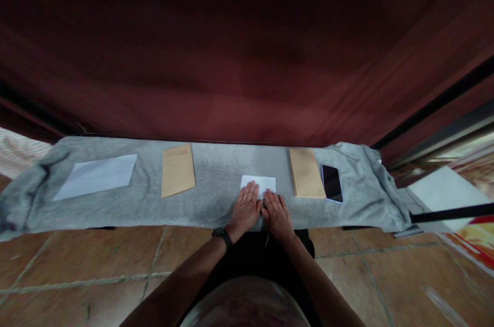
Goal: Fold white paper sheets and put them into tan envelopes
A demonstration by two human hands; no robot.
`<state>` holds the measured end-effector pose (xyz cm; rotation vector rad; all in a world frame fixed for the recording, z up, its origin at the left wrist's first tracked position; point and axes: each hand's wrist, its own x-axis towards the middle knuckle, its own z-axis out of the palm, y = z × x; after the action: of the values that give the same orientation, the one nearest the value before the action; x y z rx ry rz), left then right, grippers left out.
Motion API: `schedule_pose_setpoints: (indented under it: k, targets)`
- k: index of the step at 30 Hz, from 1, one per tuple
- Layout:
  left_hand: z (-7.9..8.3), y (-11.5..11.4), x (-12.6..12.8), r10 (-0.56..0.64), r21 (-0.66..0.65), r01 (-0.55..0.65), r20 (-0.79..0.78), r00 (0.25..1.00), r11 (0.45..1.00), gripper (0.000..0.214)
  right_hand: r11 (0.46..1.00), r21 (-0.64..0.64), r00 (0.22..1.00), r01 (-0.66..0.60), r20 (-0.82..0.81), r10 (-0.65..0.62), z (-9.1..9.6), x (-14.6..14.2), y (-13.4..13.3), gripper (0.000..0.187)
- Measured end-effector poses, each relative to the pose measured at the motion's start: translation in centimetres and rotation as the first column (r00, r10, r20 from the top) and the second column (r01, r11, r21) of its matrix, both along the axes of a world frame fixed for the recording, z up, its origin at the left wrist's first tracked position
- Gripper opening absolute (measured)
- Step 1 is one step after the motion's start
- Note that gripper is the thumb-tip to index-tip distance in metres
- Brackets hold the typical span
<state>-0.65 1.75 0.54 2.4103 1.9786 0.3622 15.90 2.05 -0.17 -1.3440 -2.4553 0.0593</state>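
Note:
A white sheet of paper (266,181), small and perhaps folded, lies on the grey cloth in front of me. My left hand (247,206) presses flat on its left part, fingers stretched out. Beside it, my right hand (278,214) rests palm down on the right part, fingers extended and the thumbs close together. Both hands hide the near portion of the paper. To the right sits a stack of brown envelopes (306,173), and a single brown envelope (178,170) lies to the left.
A phone (332,183) touches the envelope stack's right side. Far left lies a larger white sheet (98,175). The grey cloth (216,183) covers a long narrow table against a dark red panel (239,111). Another white sheet (447,193) is at the far right, behind a black bar (455,213).

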Motion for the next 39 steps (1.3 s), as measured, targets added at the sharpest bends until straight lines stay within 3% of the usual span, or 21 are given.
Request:
schedule_pose_setpoints:
  k: [9, 11, 15, 22, 28, 35, 39]
  targets:
    - [0.3, -0.8, -0.8, 0.188, -0.024, -0.188, -0.016, 0.982, 0.982, 0.061, 0.997, 0.011, 0.997, 0.074, 0.015, -0.074, 0.4, 0.7, -0.2, 0.055]
    - [0.4, -0.8, -0.4, 0.118, -0.026, -0.118, -0.009, 0.993, 0.993, 0.060, 0.996, 0.018, 0.996, 0.083, 0.011, -0.083, 0.3, 0.7, -0.2, 0.055]
    - [0.6, -0.4, 1.1, -0.141, -0.016, 0.142, 0.019, 0.990, 0.990, 0.055, 0.997, 0.023, 0.997, 0.074, 0.015, -0.074, 0.3, 0.7, -0.4, 0.054]
    - [0.4, 2.3, 1.5, -0.143, -0.068, 0.145, 0.030, 0.989, 0.987, 0.052, 1.000, 0.020, 0.996, 0.016, 0.088, -0.018, 0.9, 0.9, -0.6, 0.046]
    - [0.3, 3.7, 1.0, -0.048, -0.053, 0.048, 0.007, 0.999, 0.997, 0.054, 0.994, 0.056, 0.994, 0.097, 0.047, -0.099, 0.7, 0.5, -0.4, 0.050]
    - [0.2, 2.9, -0.5, 0.115, -0.020, -0.115, -0.013, 0.993, 0.993, 0.060, 0.992, 0.041, 0.993, 0.116, 0.023, -0.117, 0.2, 0.6, -0.3, 0.052]
    - [0.2, 2.3, -1.2, 0.146, -0.008, -0.146, -0.008, 0.989, 0.989, 0.063, 0.987, 0.044, 0.988, 0.155, -0.006, -0.155, -0.1, 0.5, 0.5, 0.050]
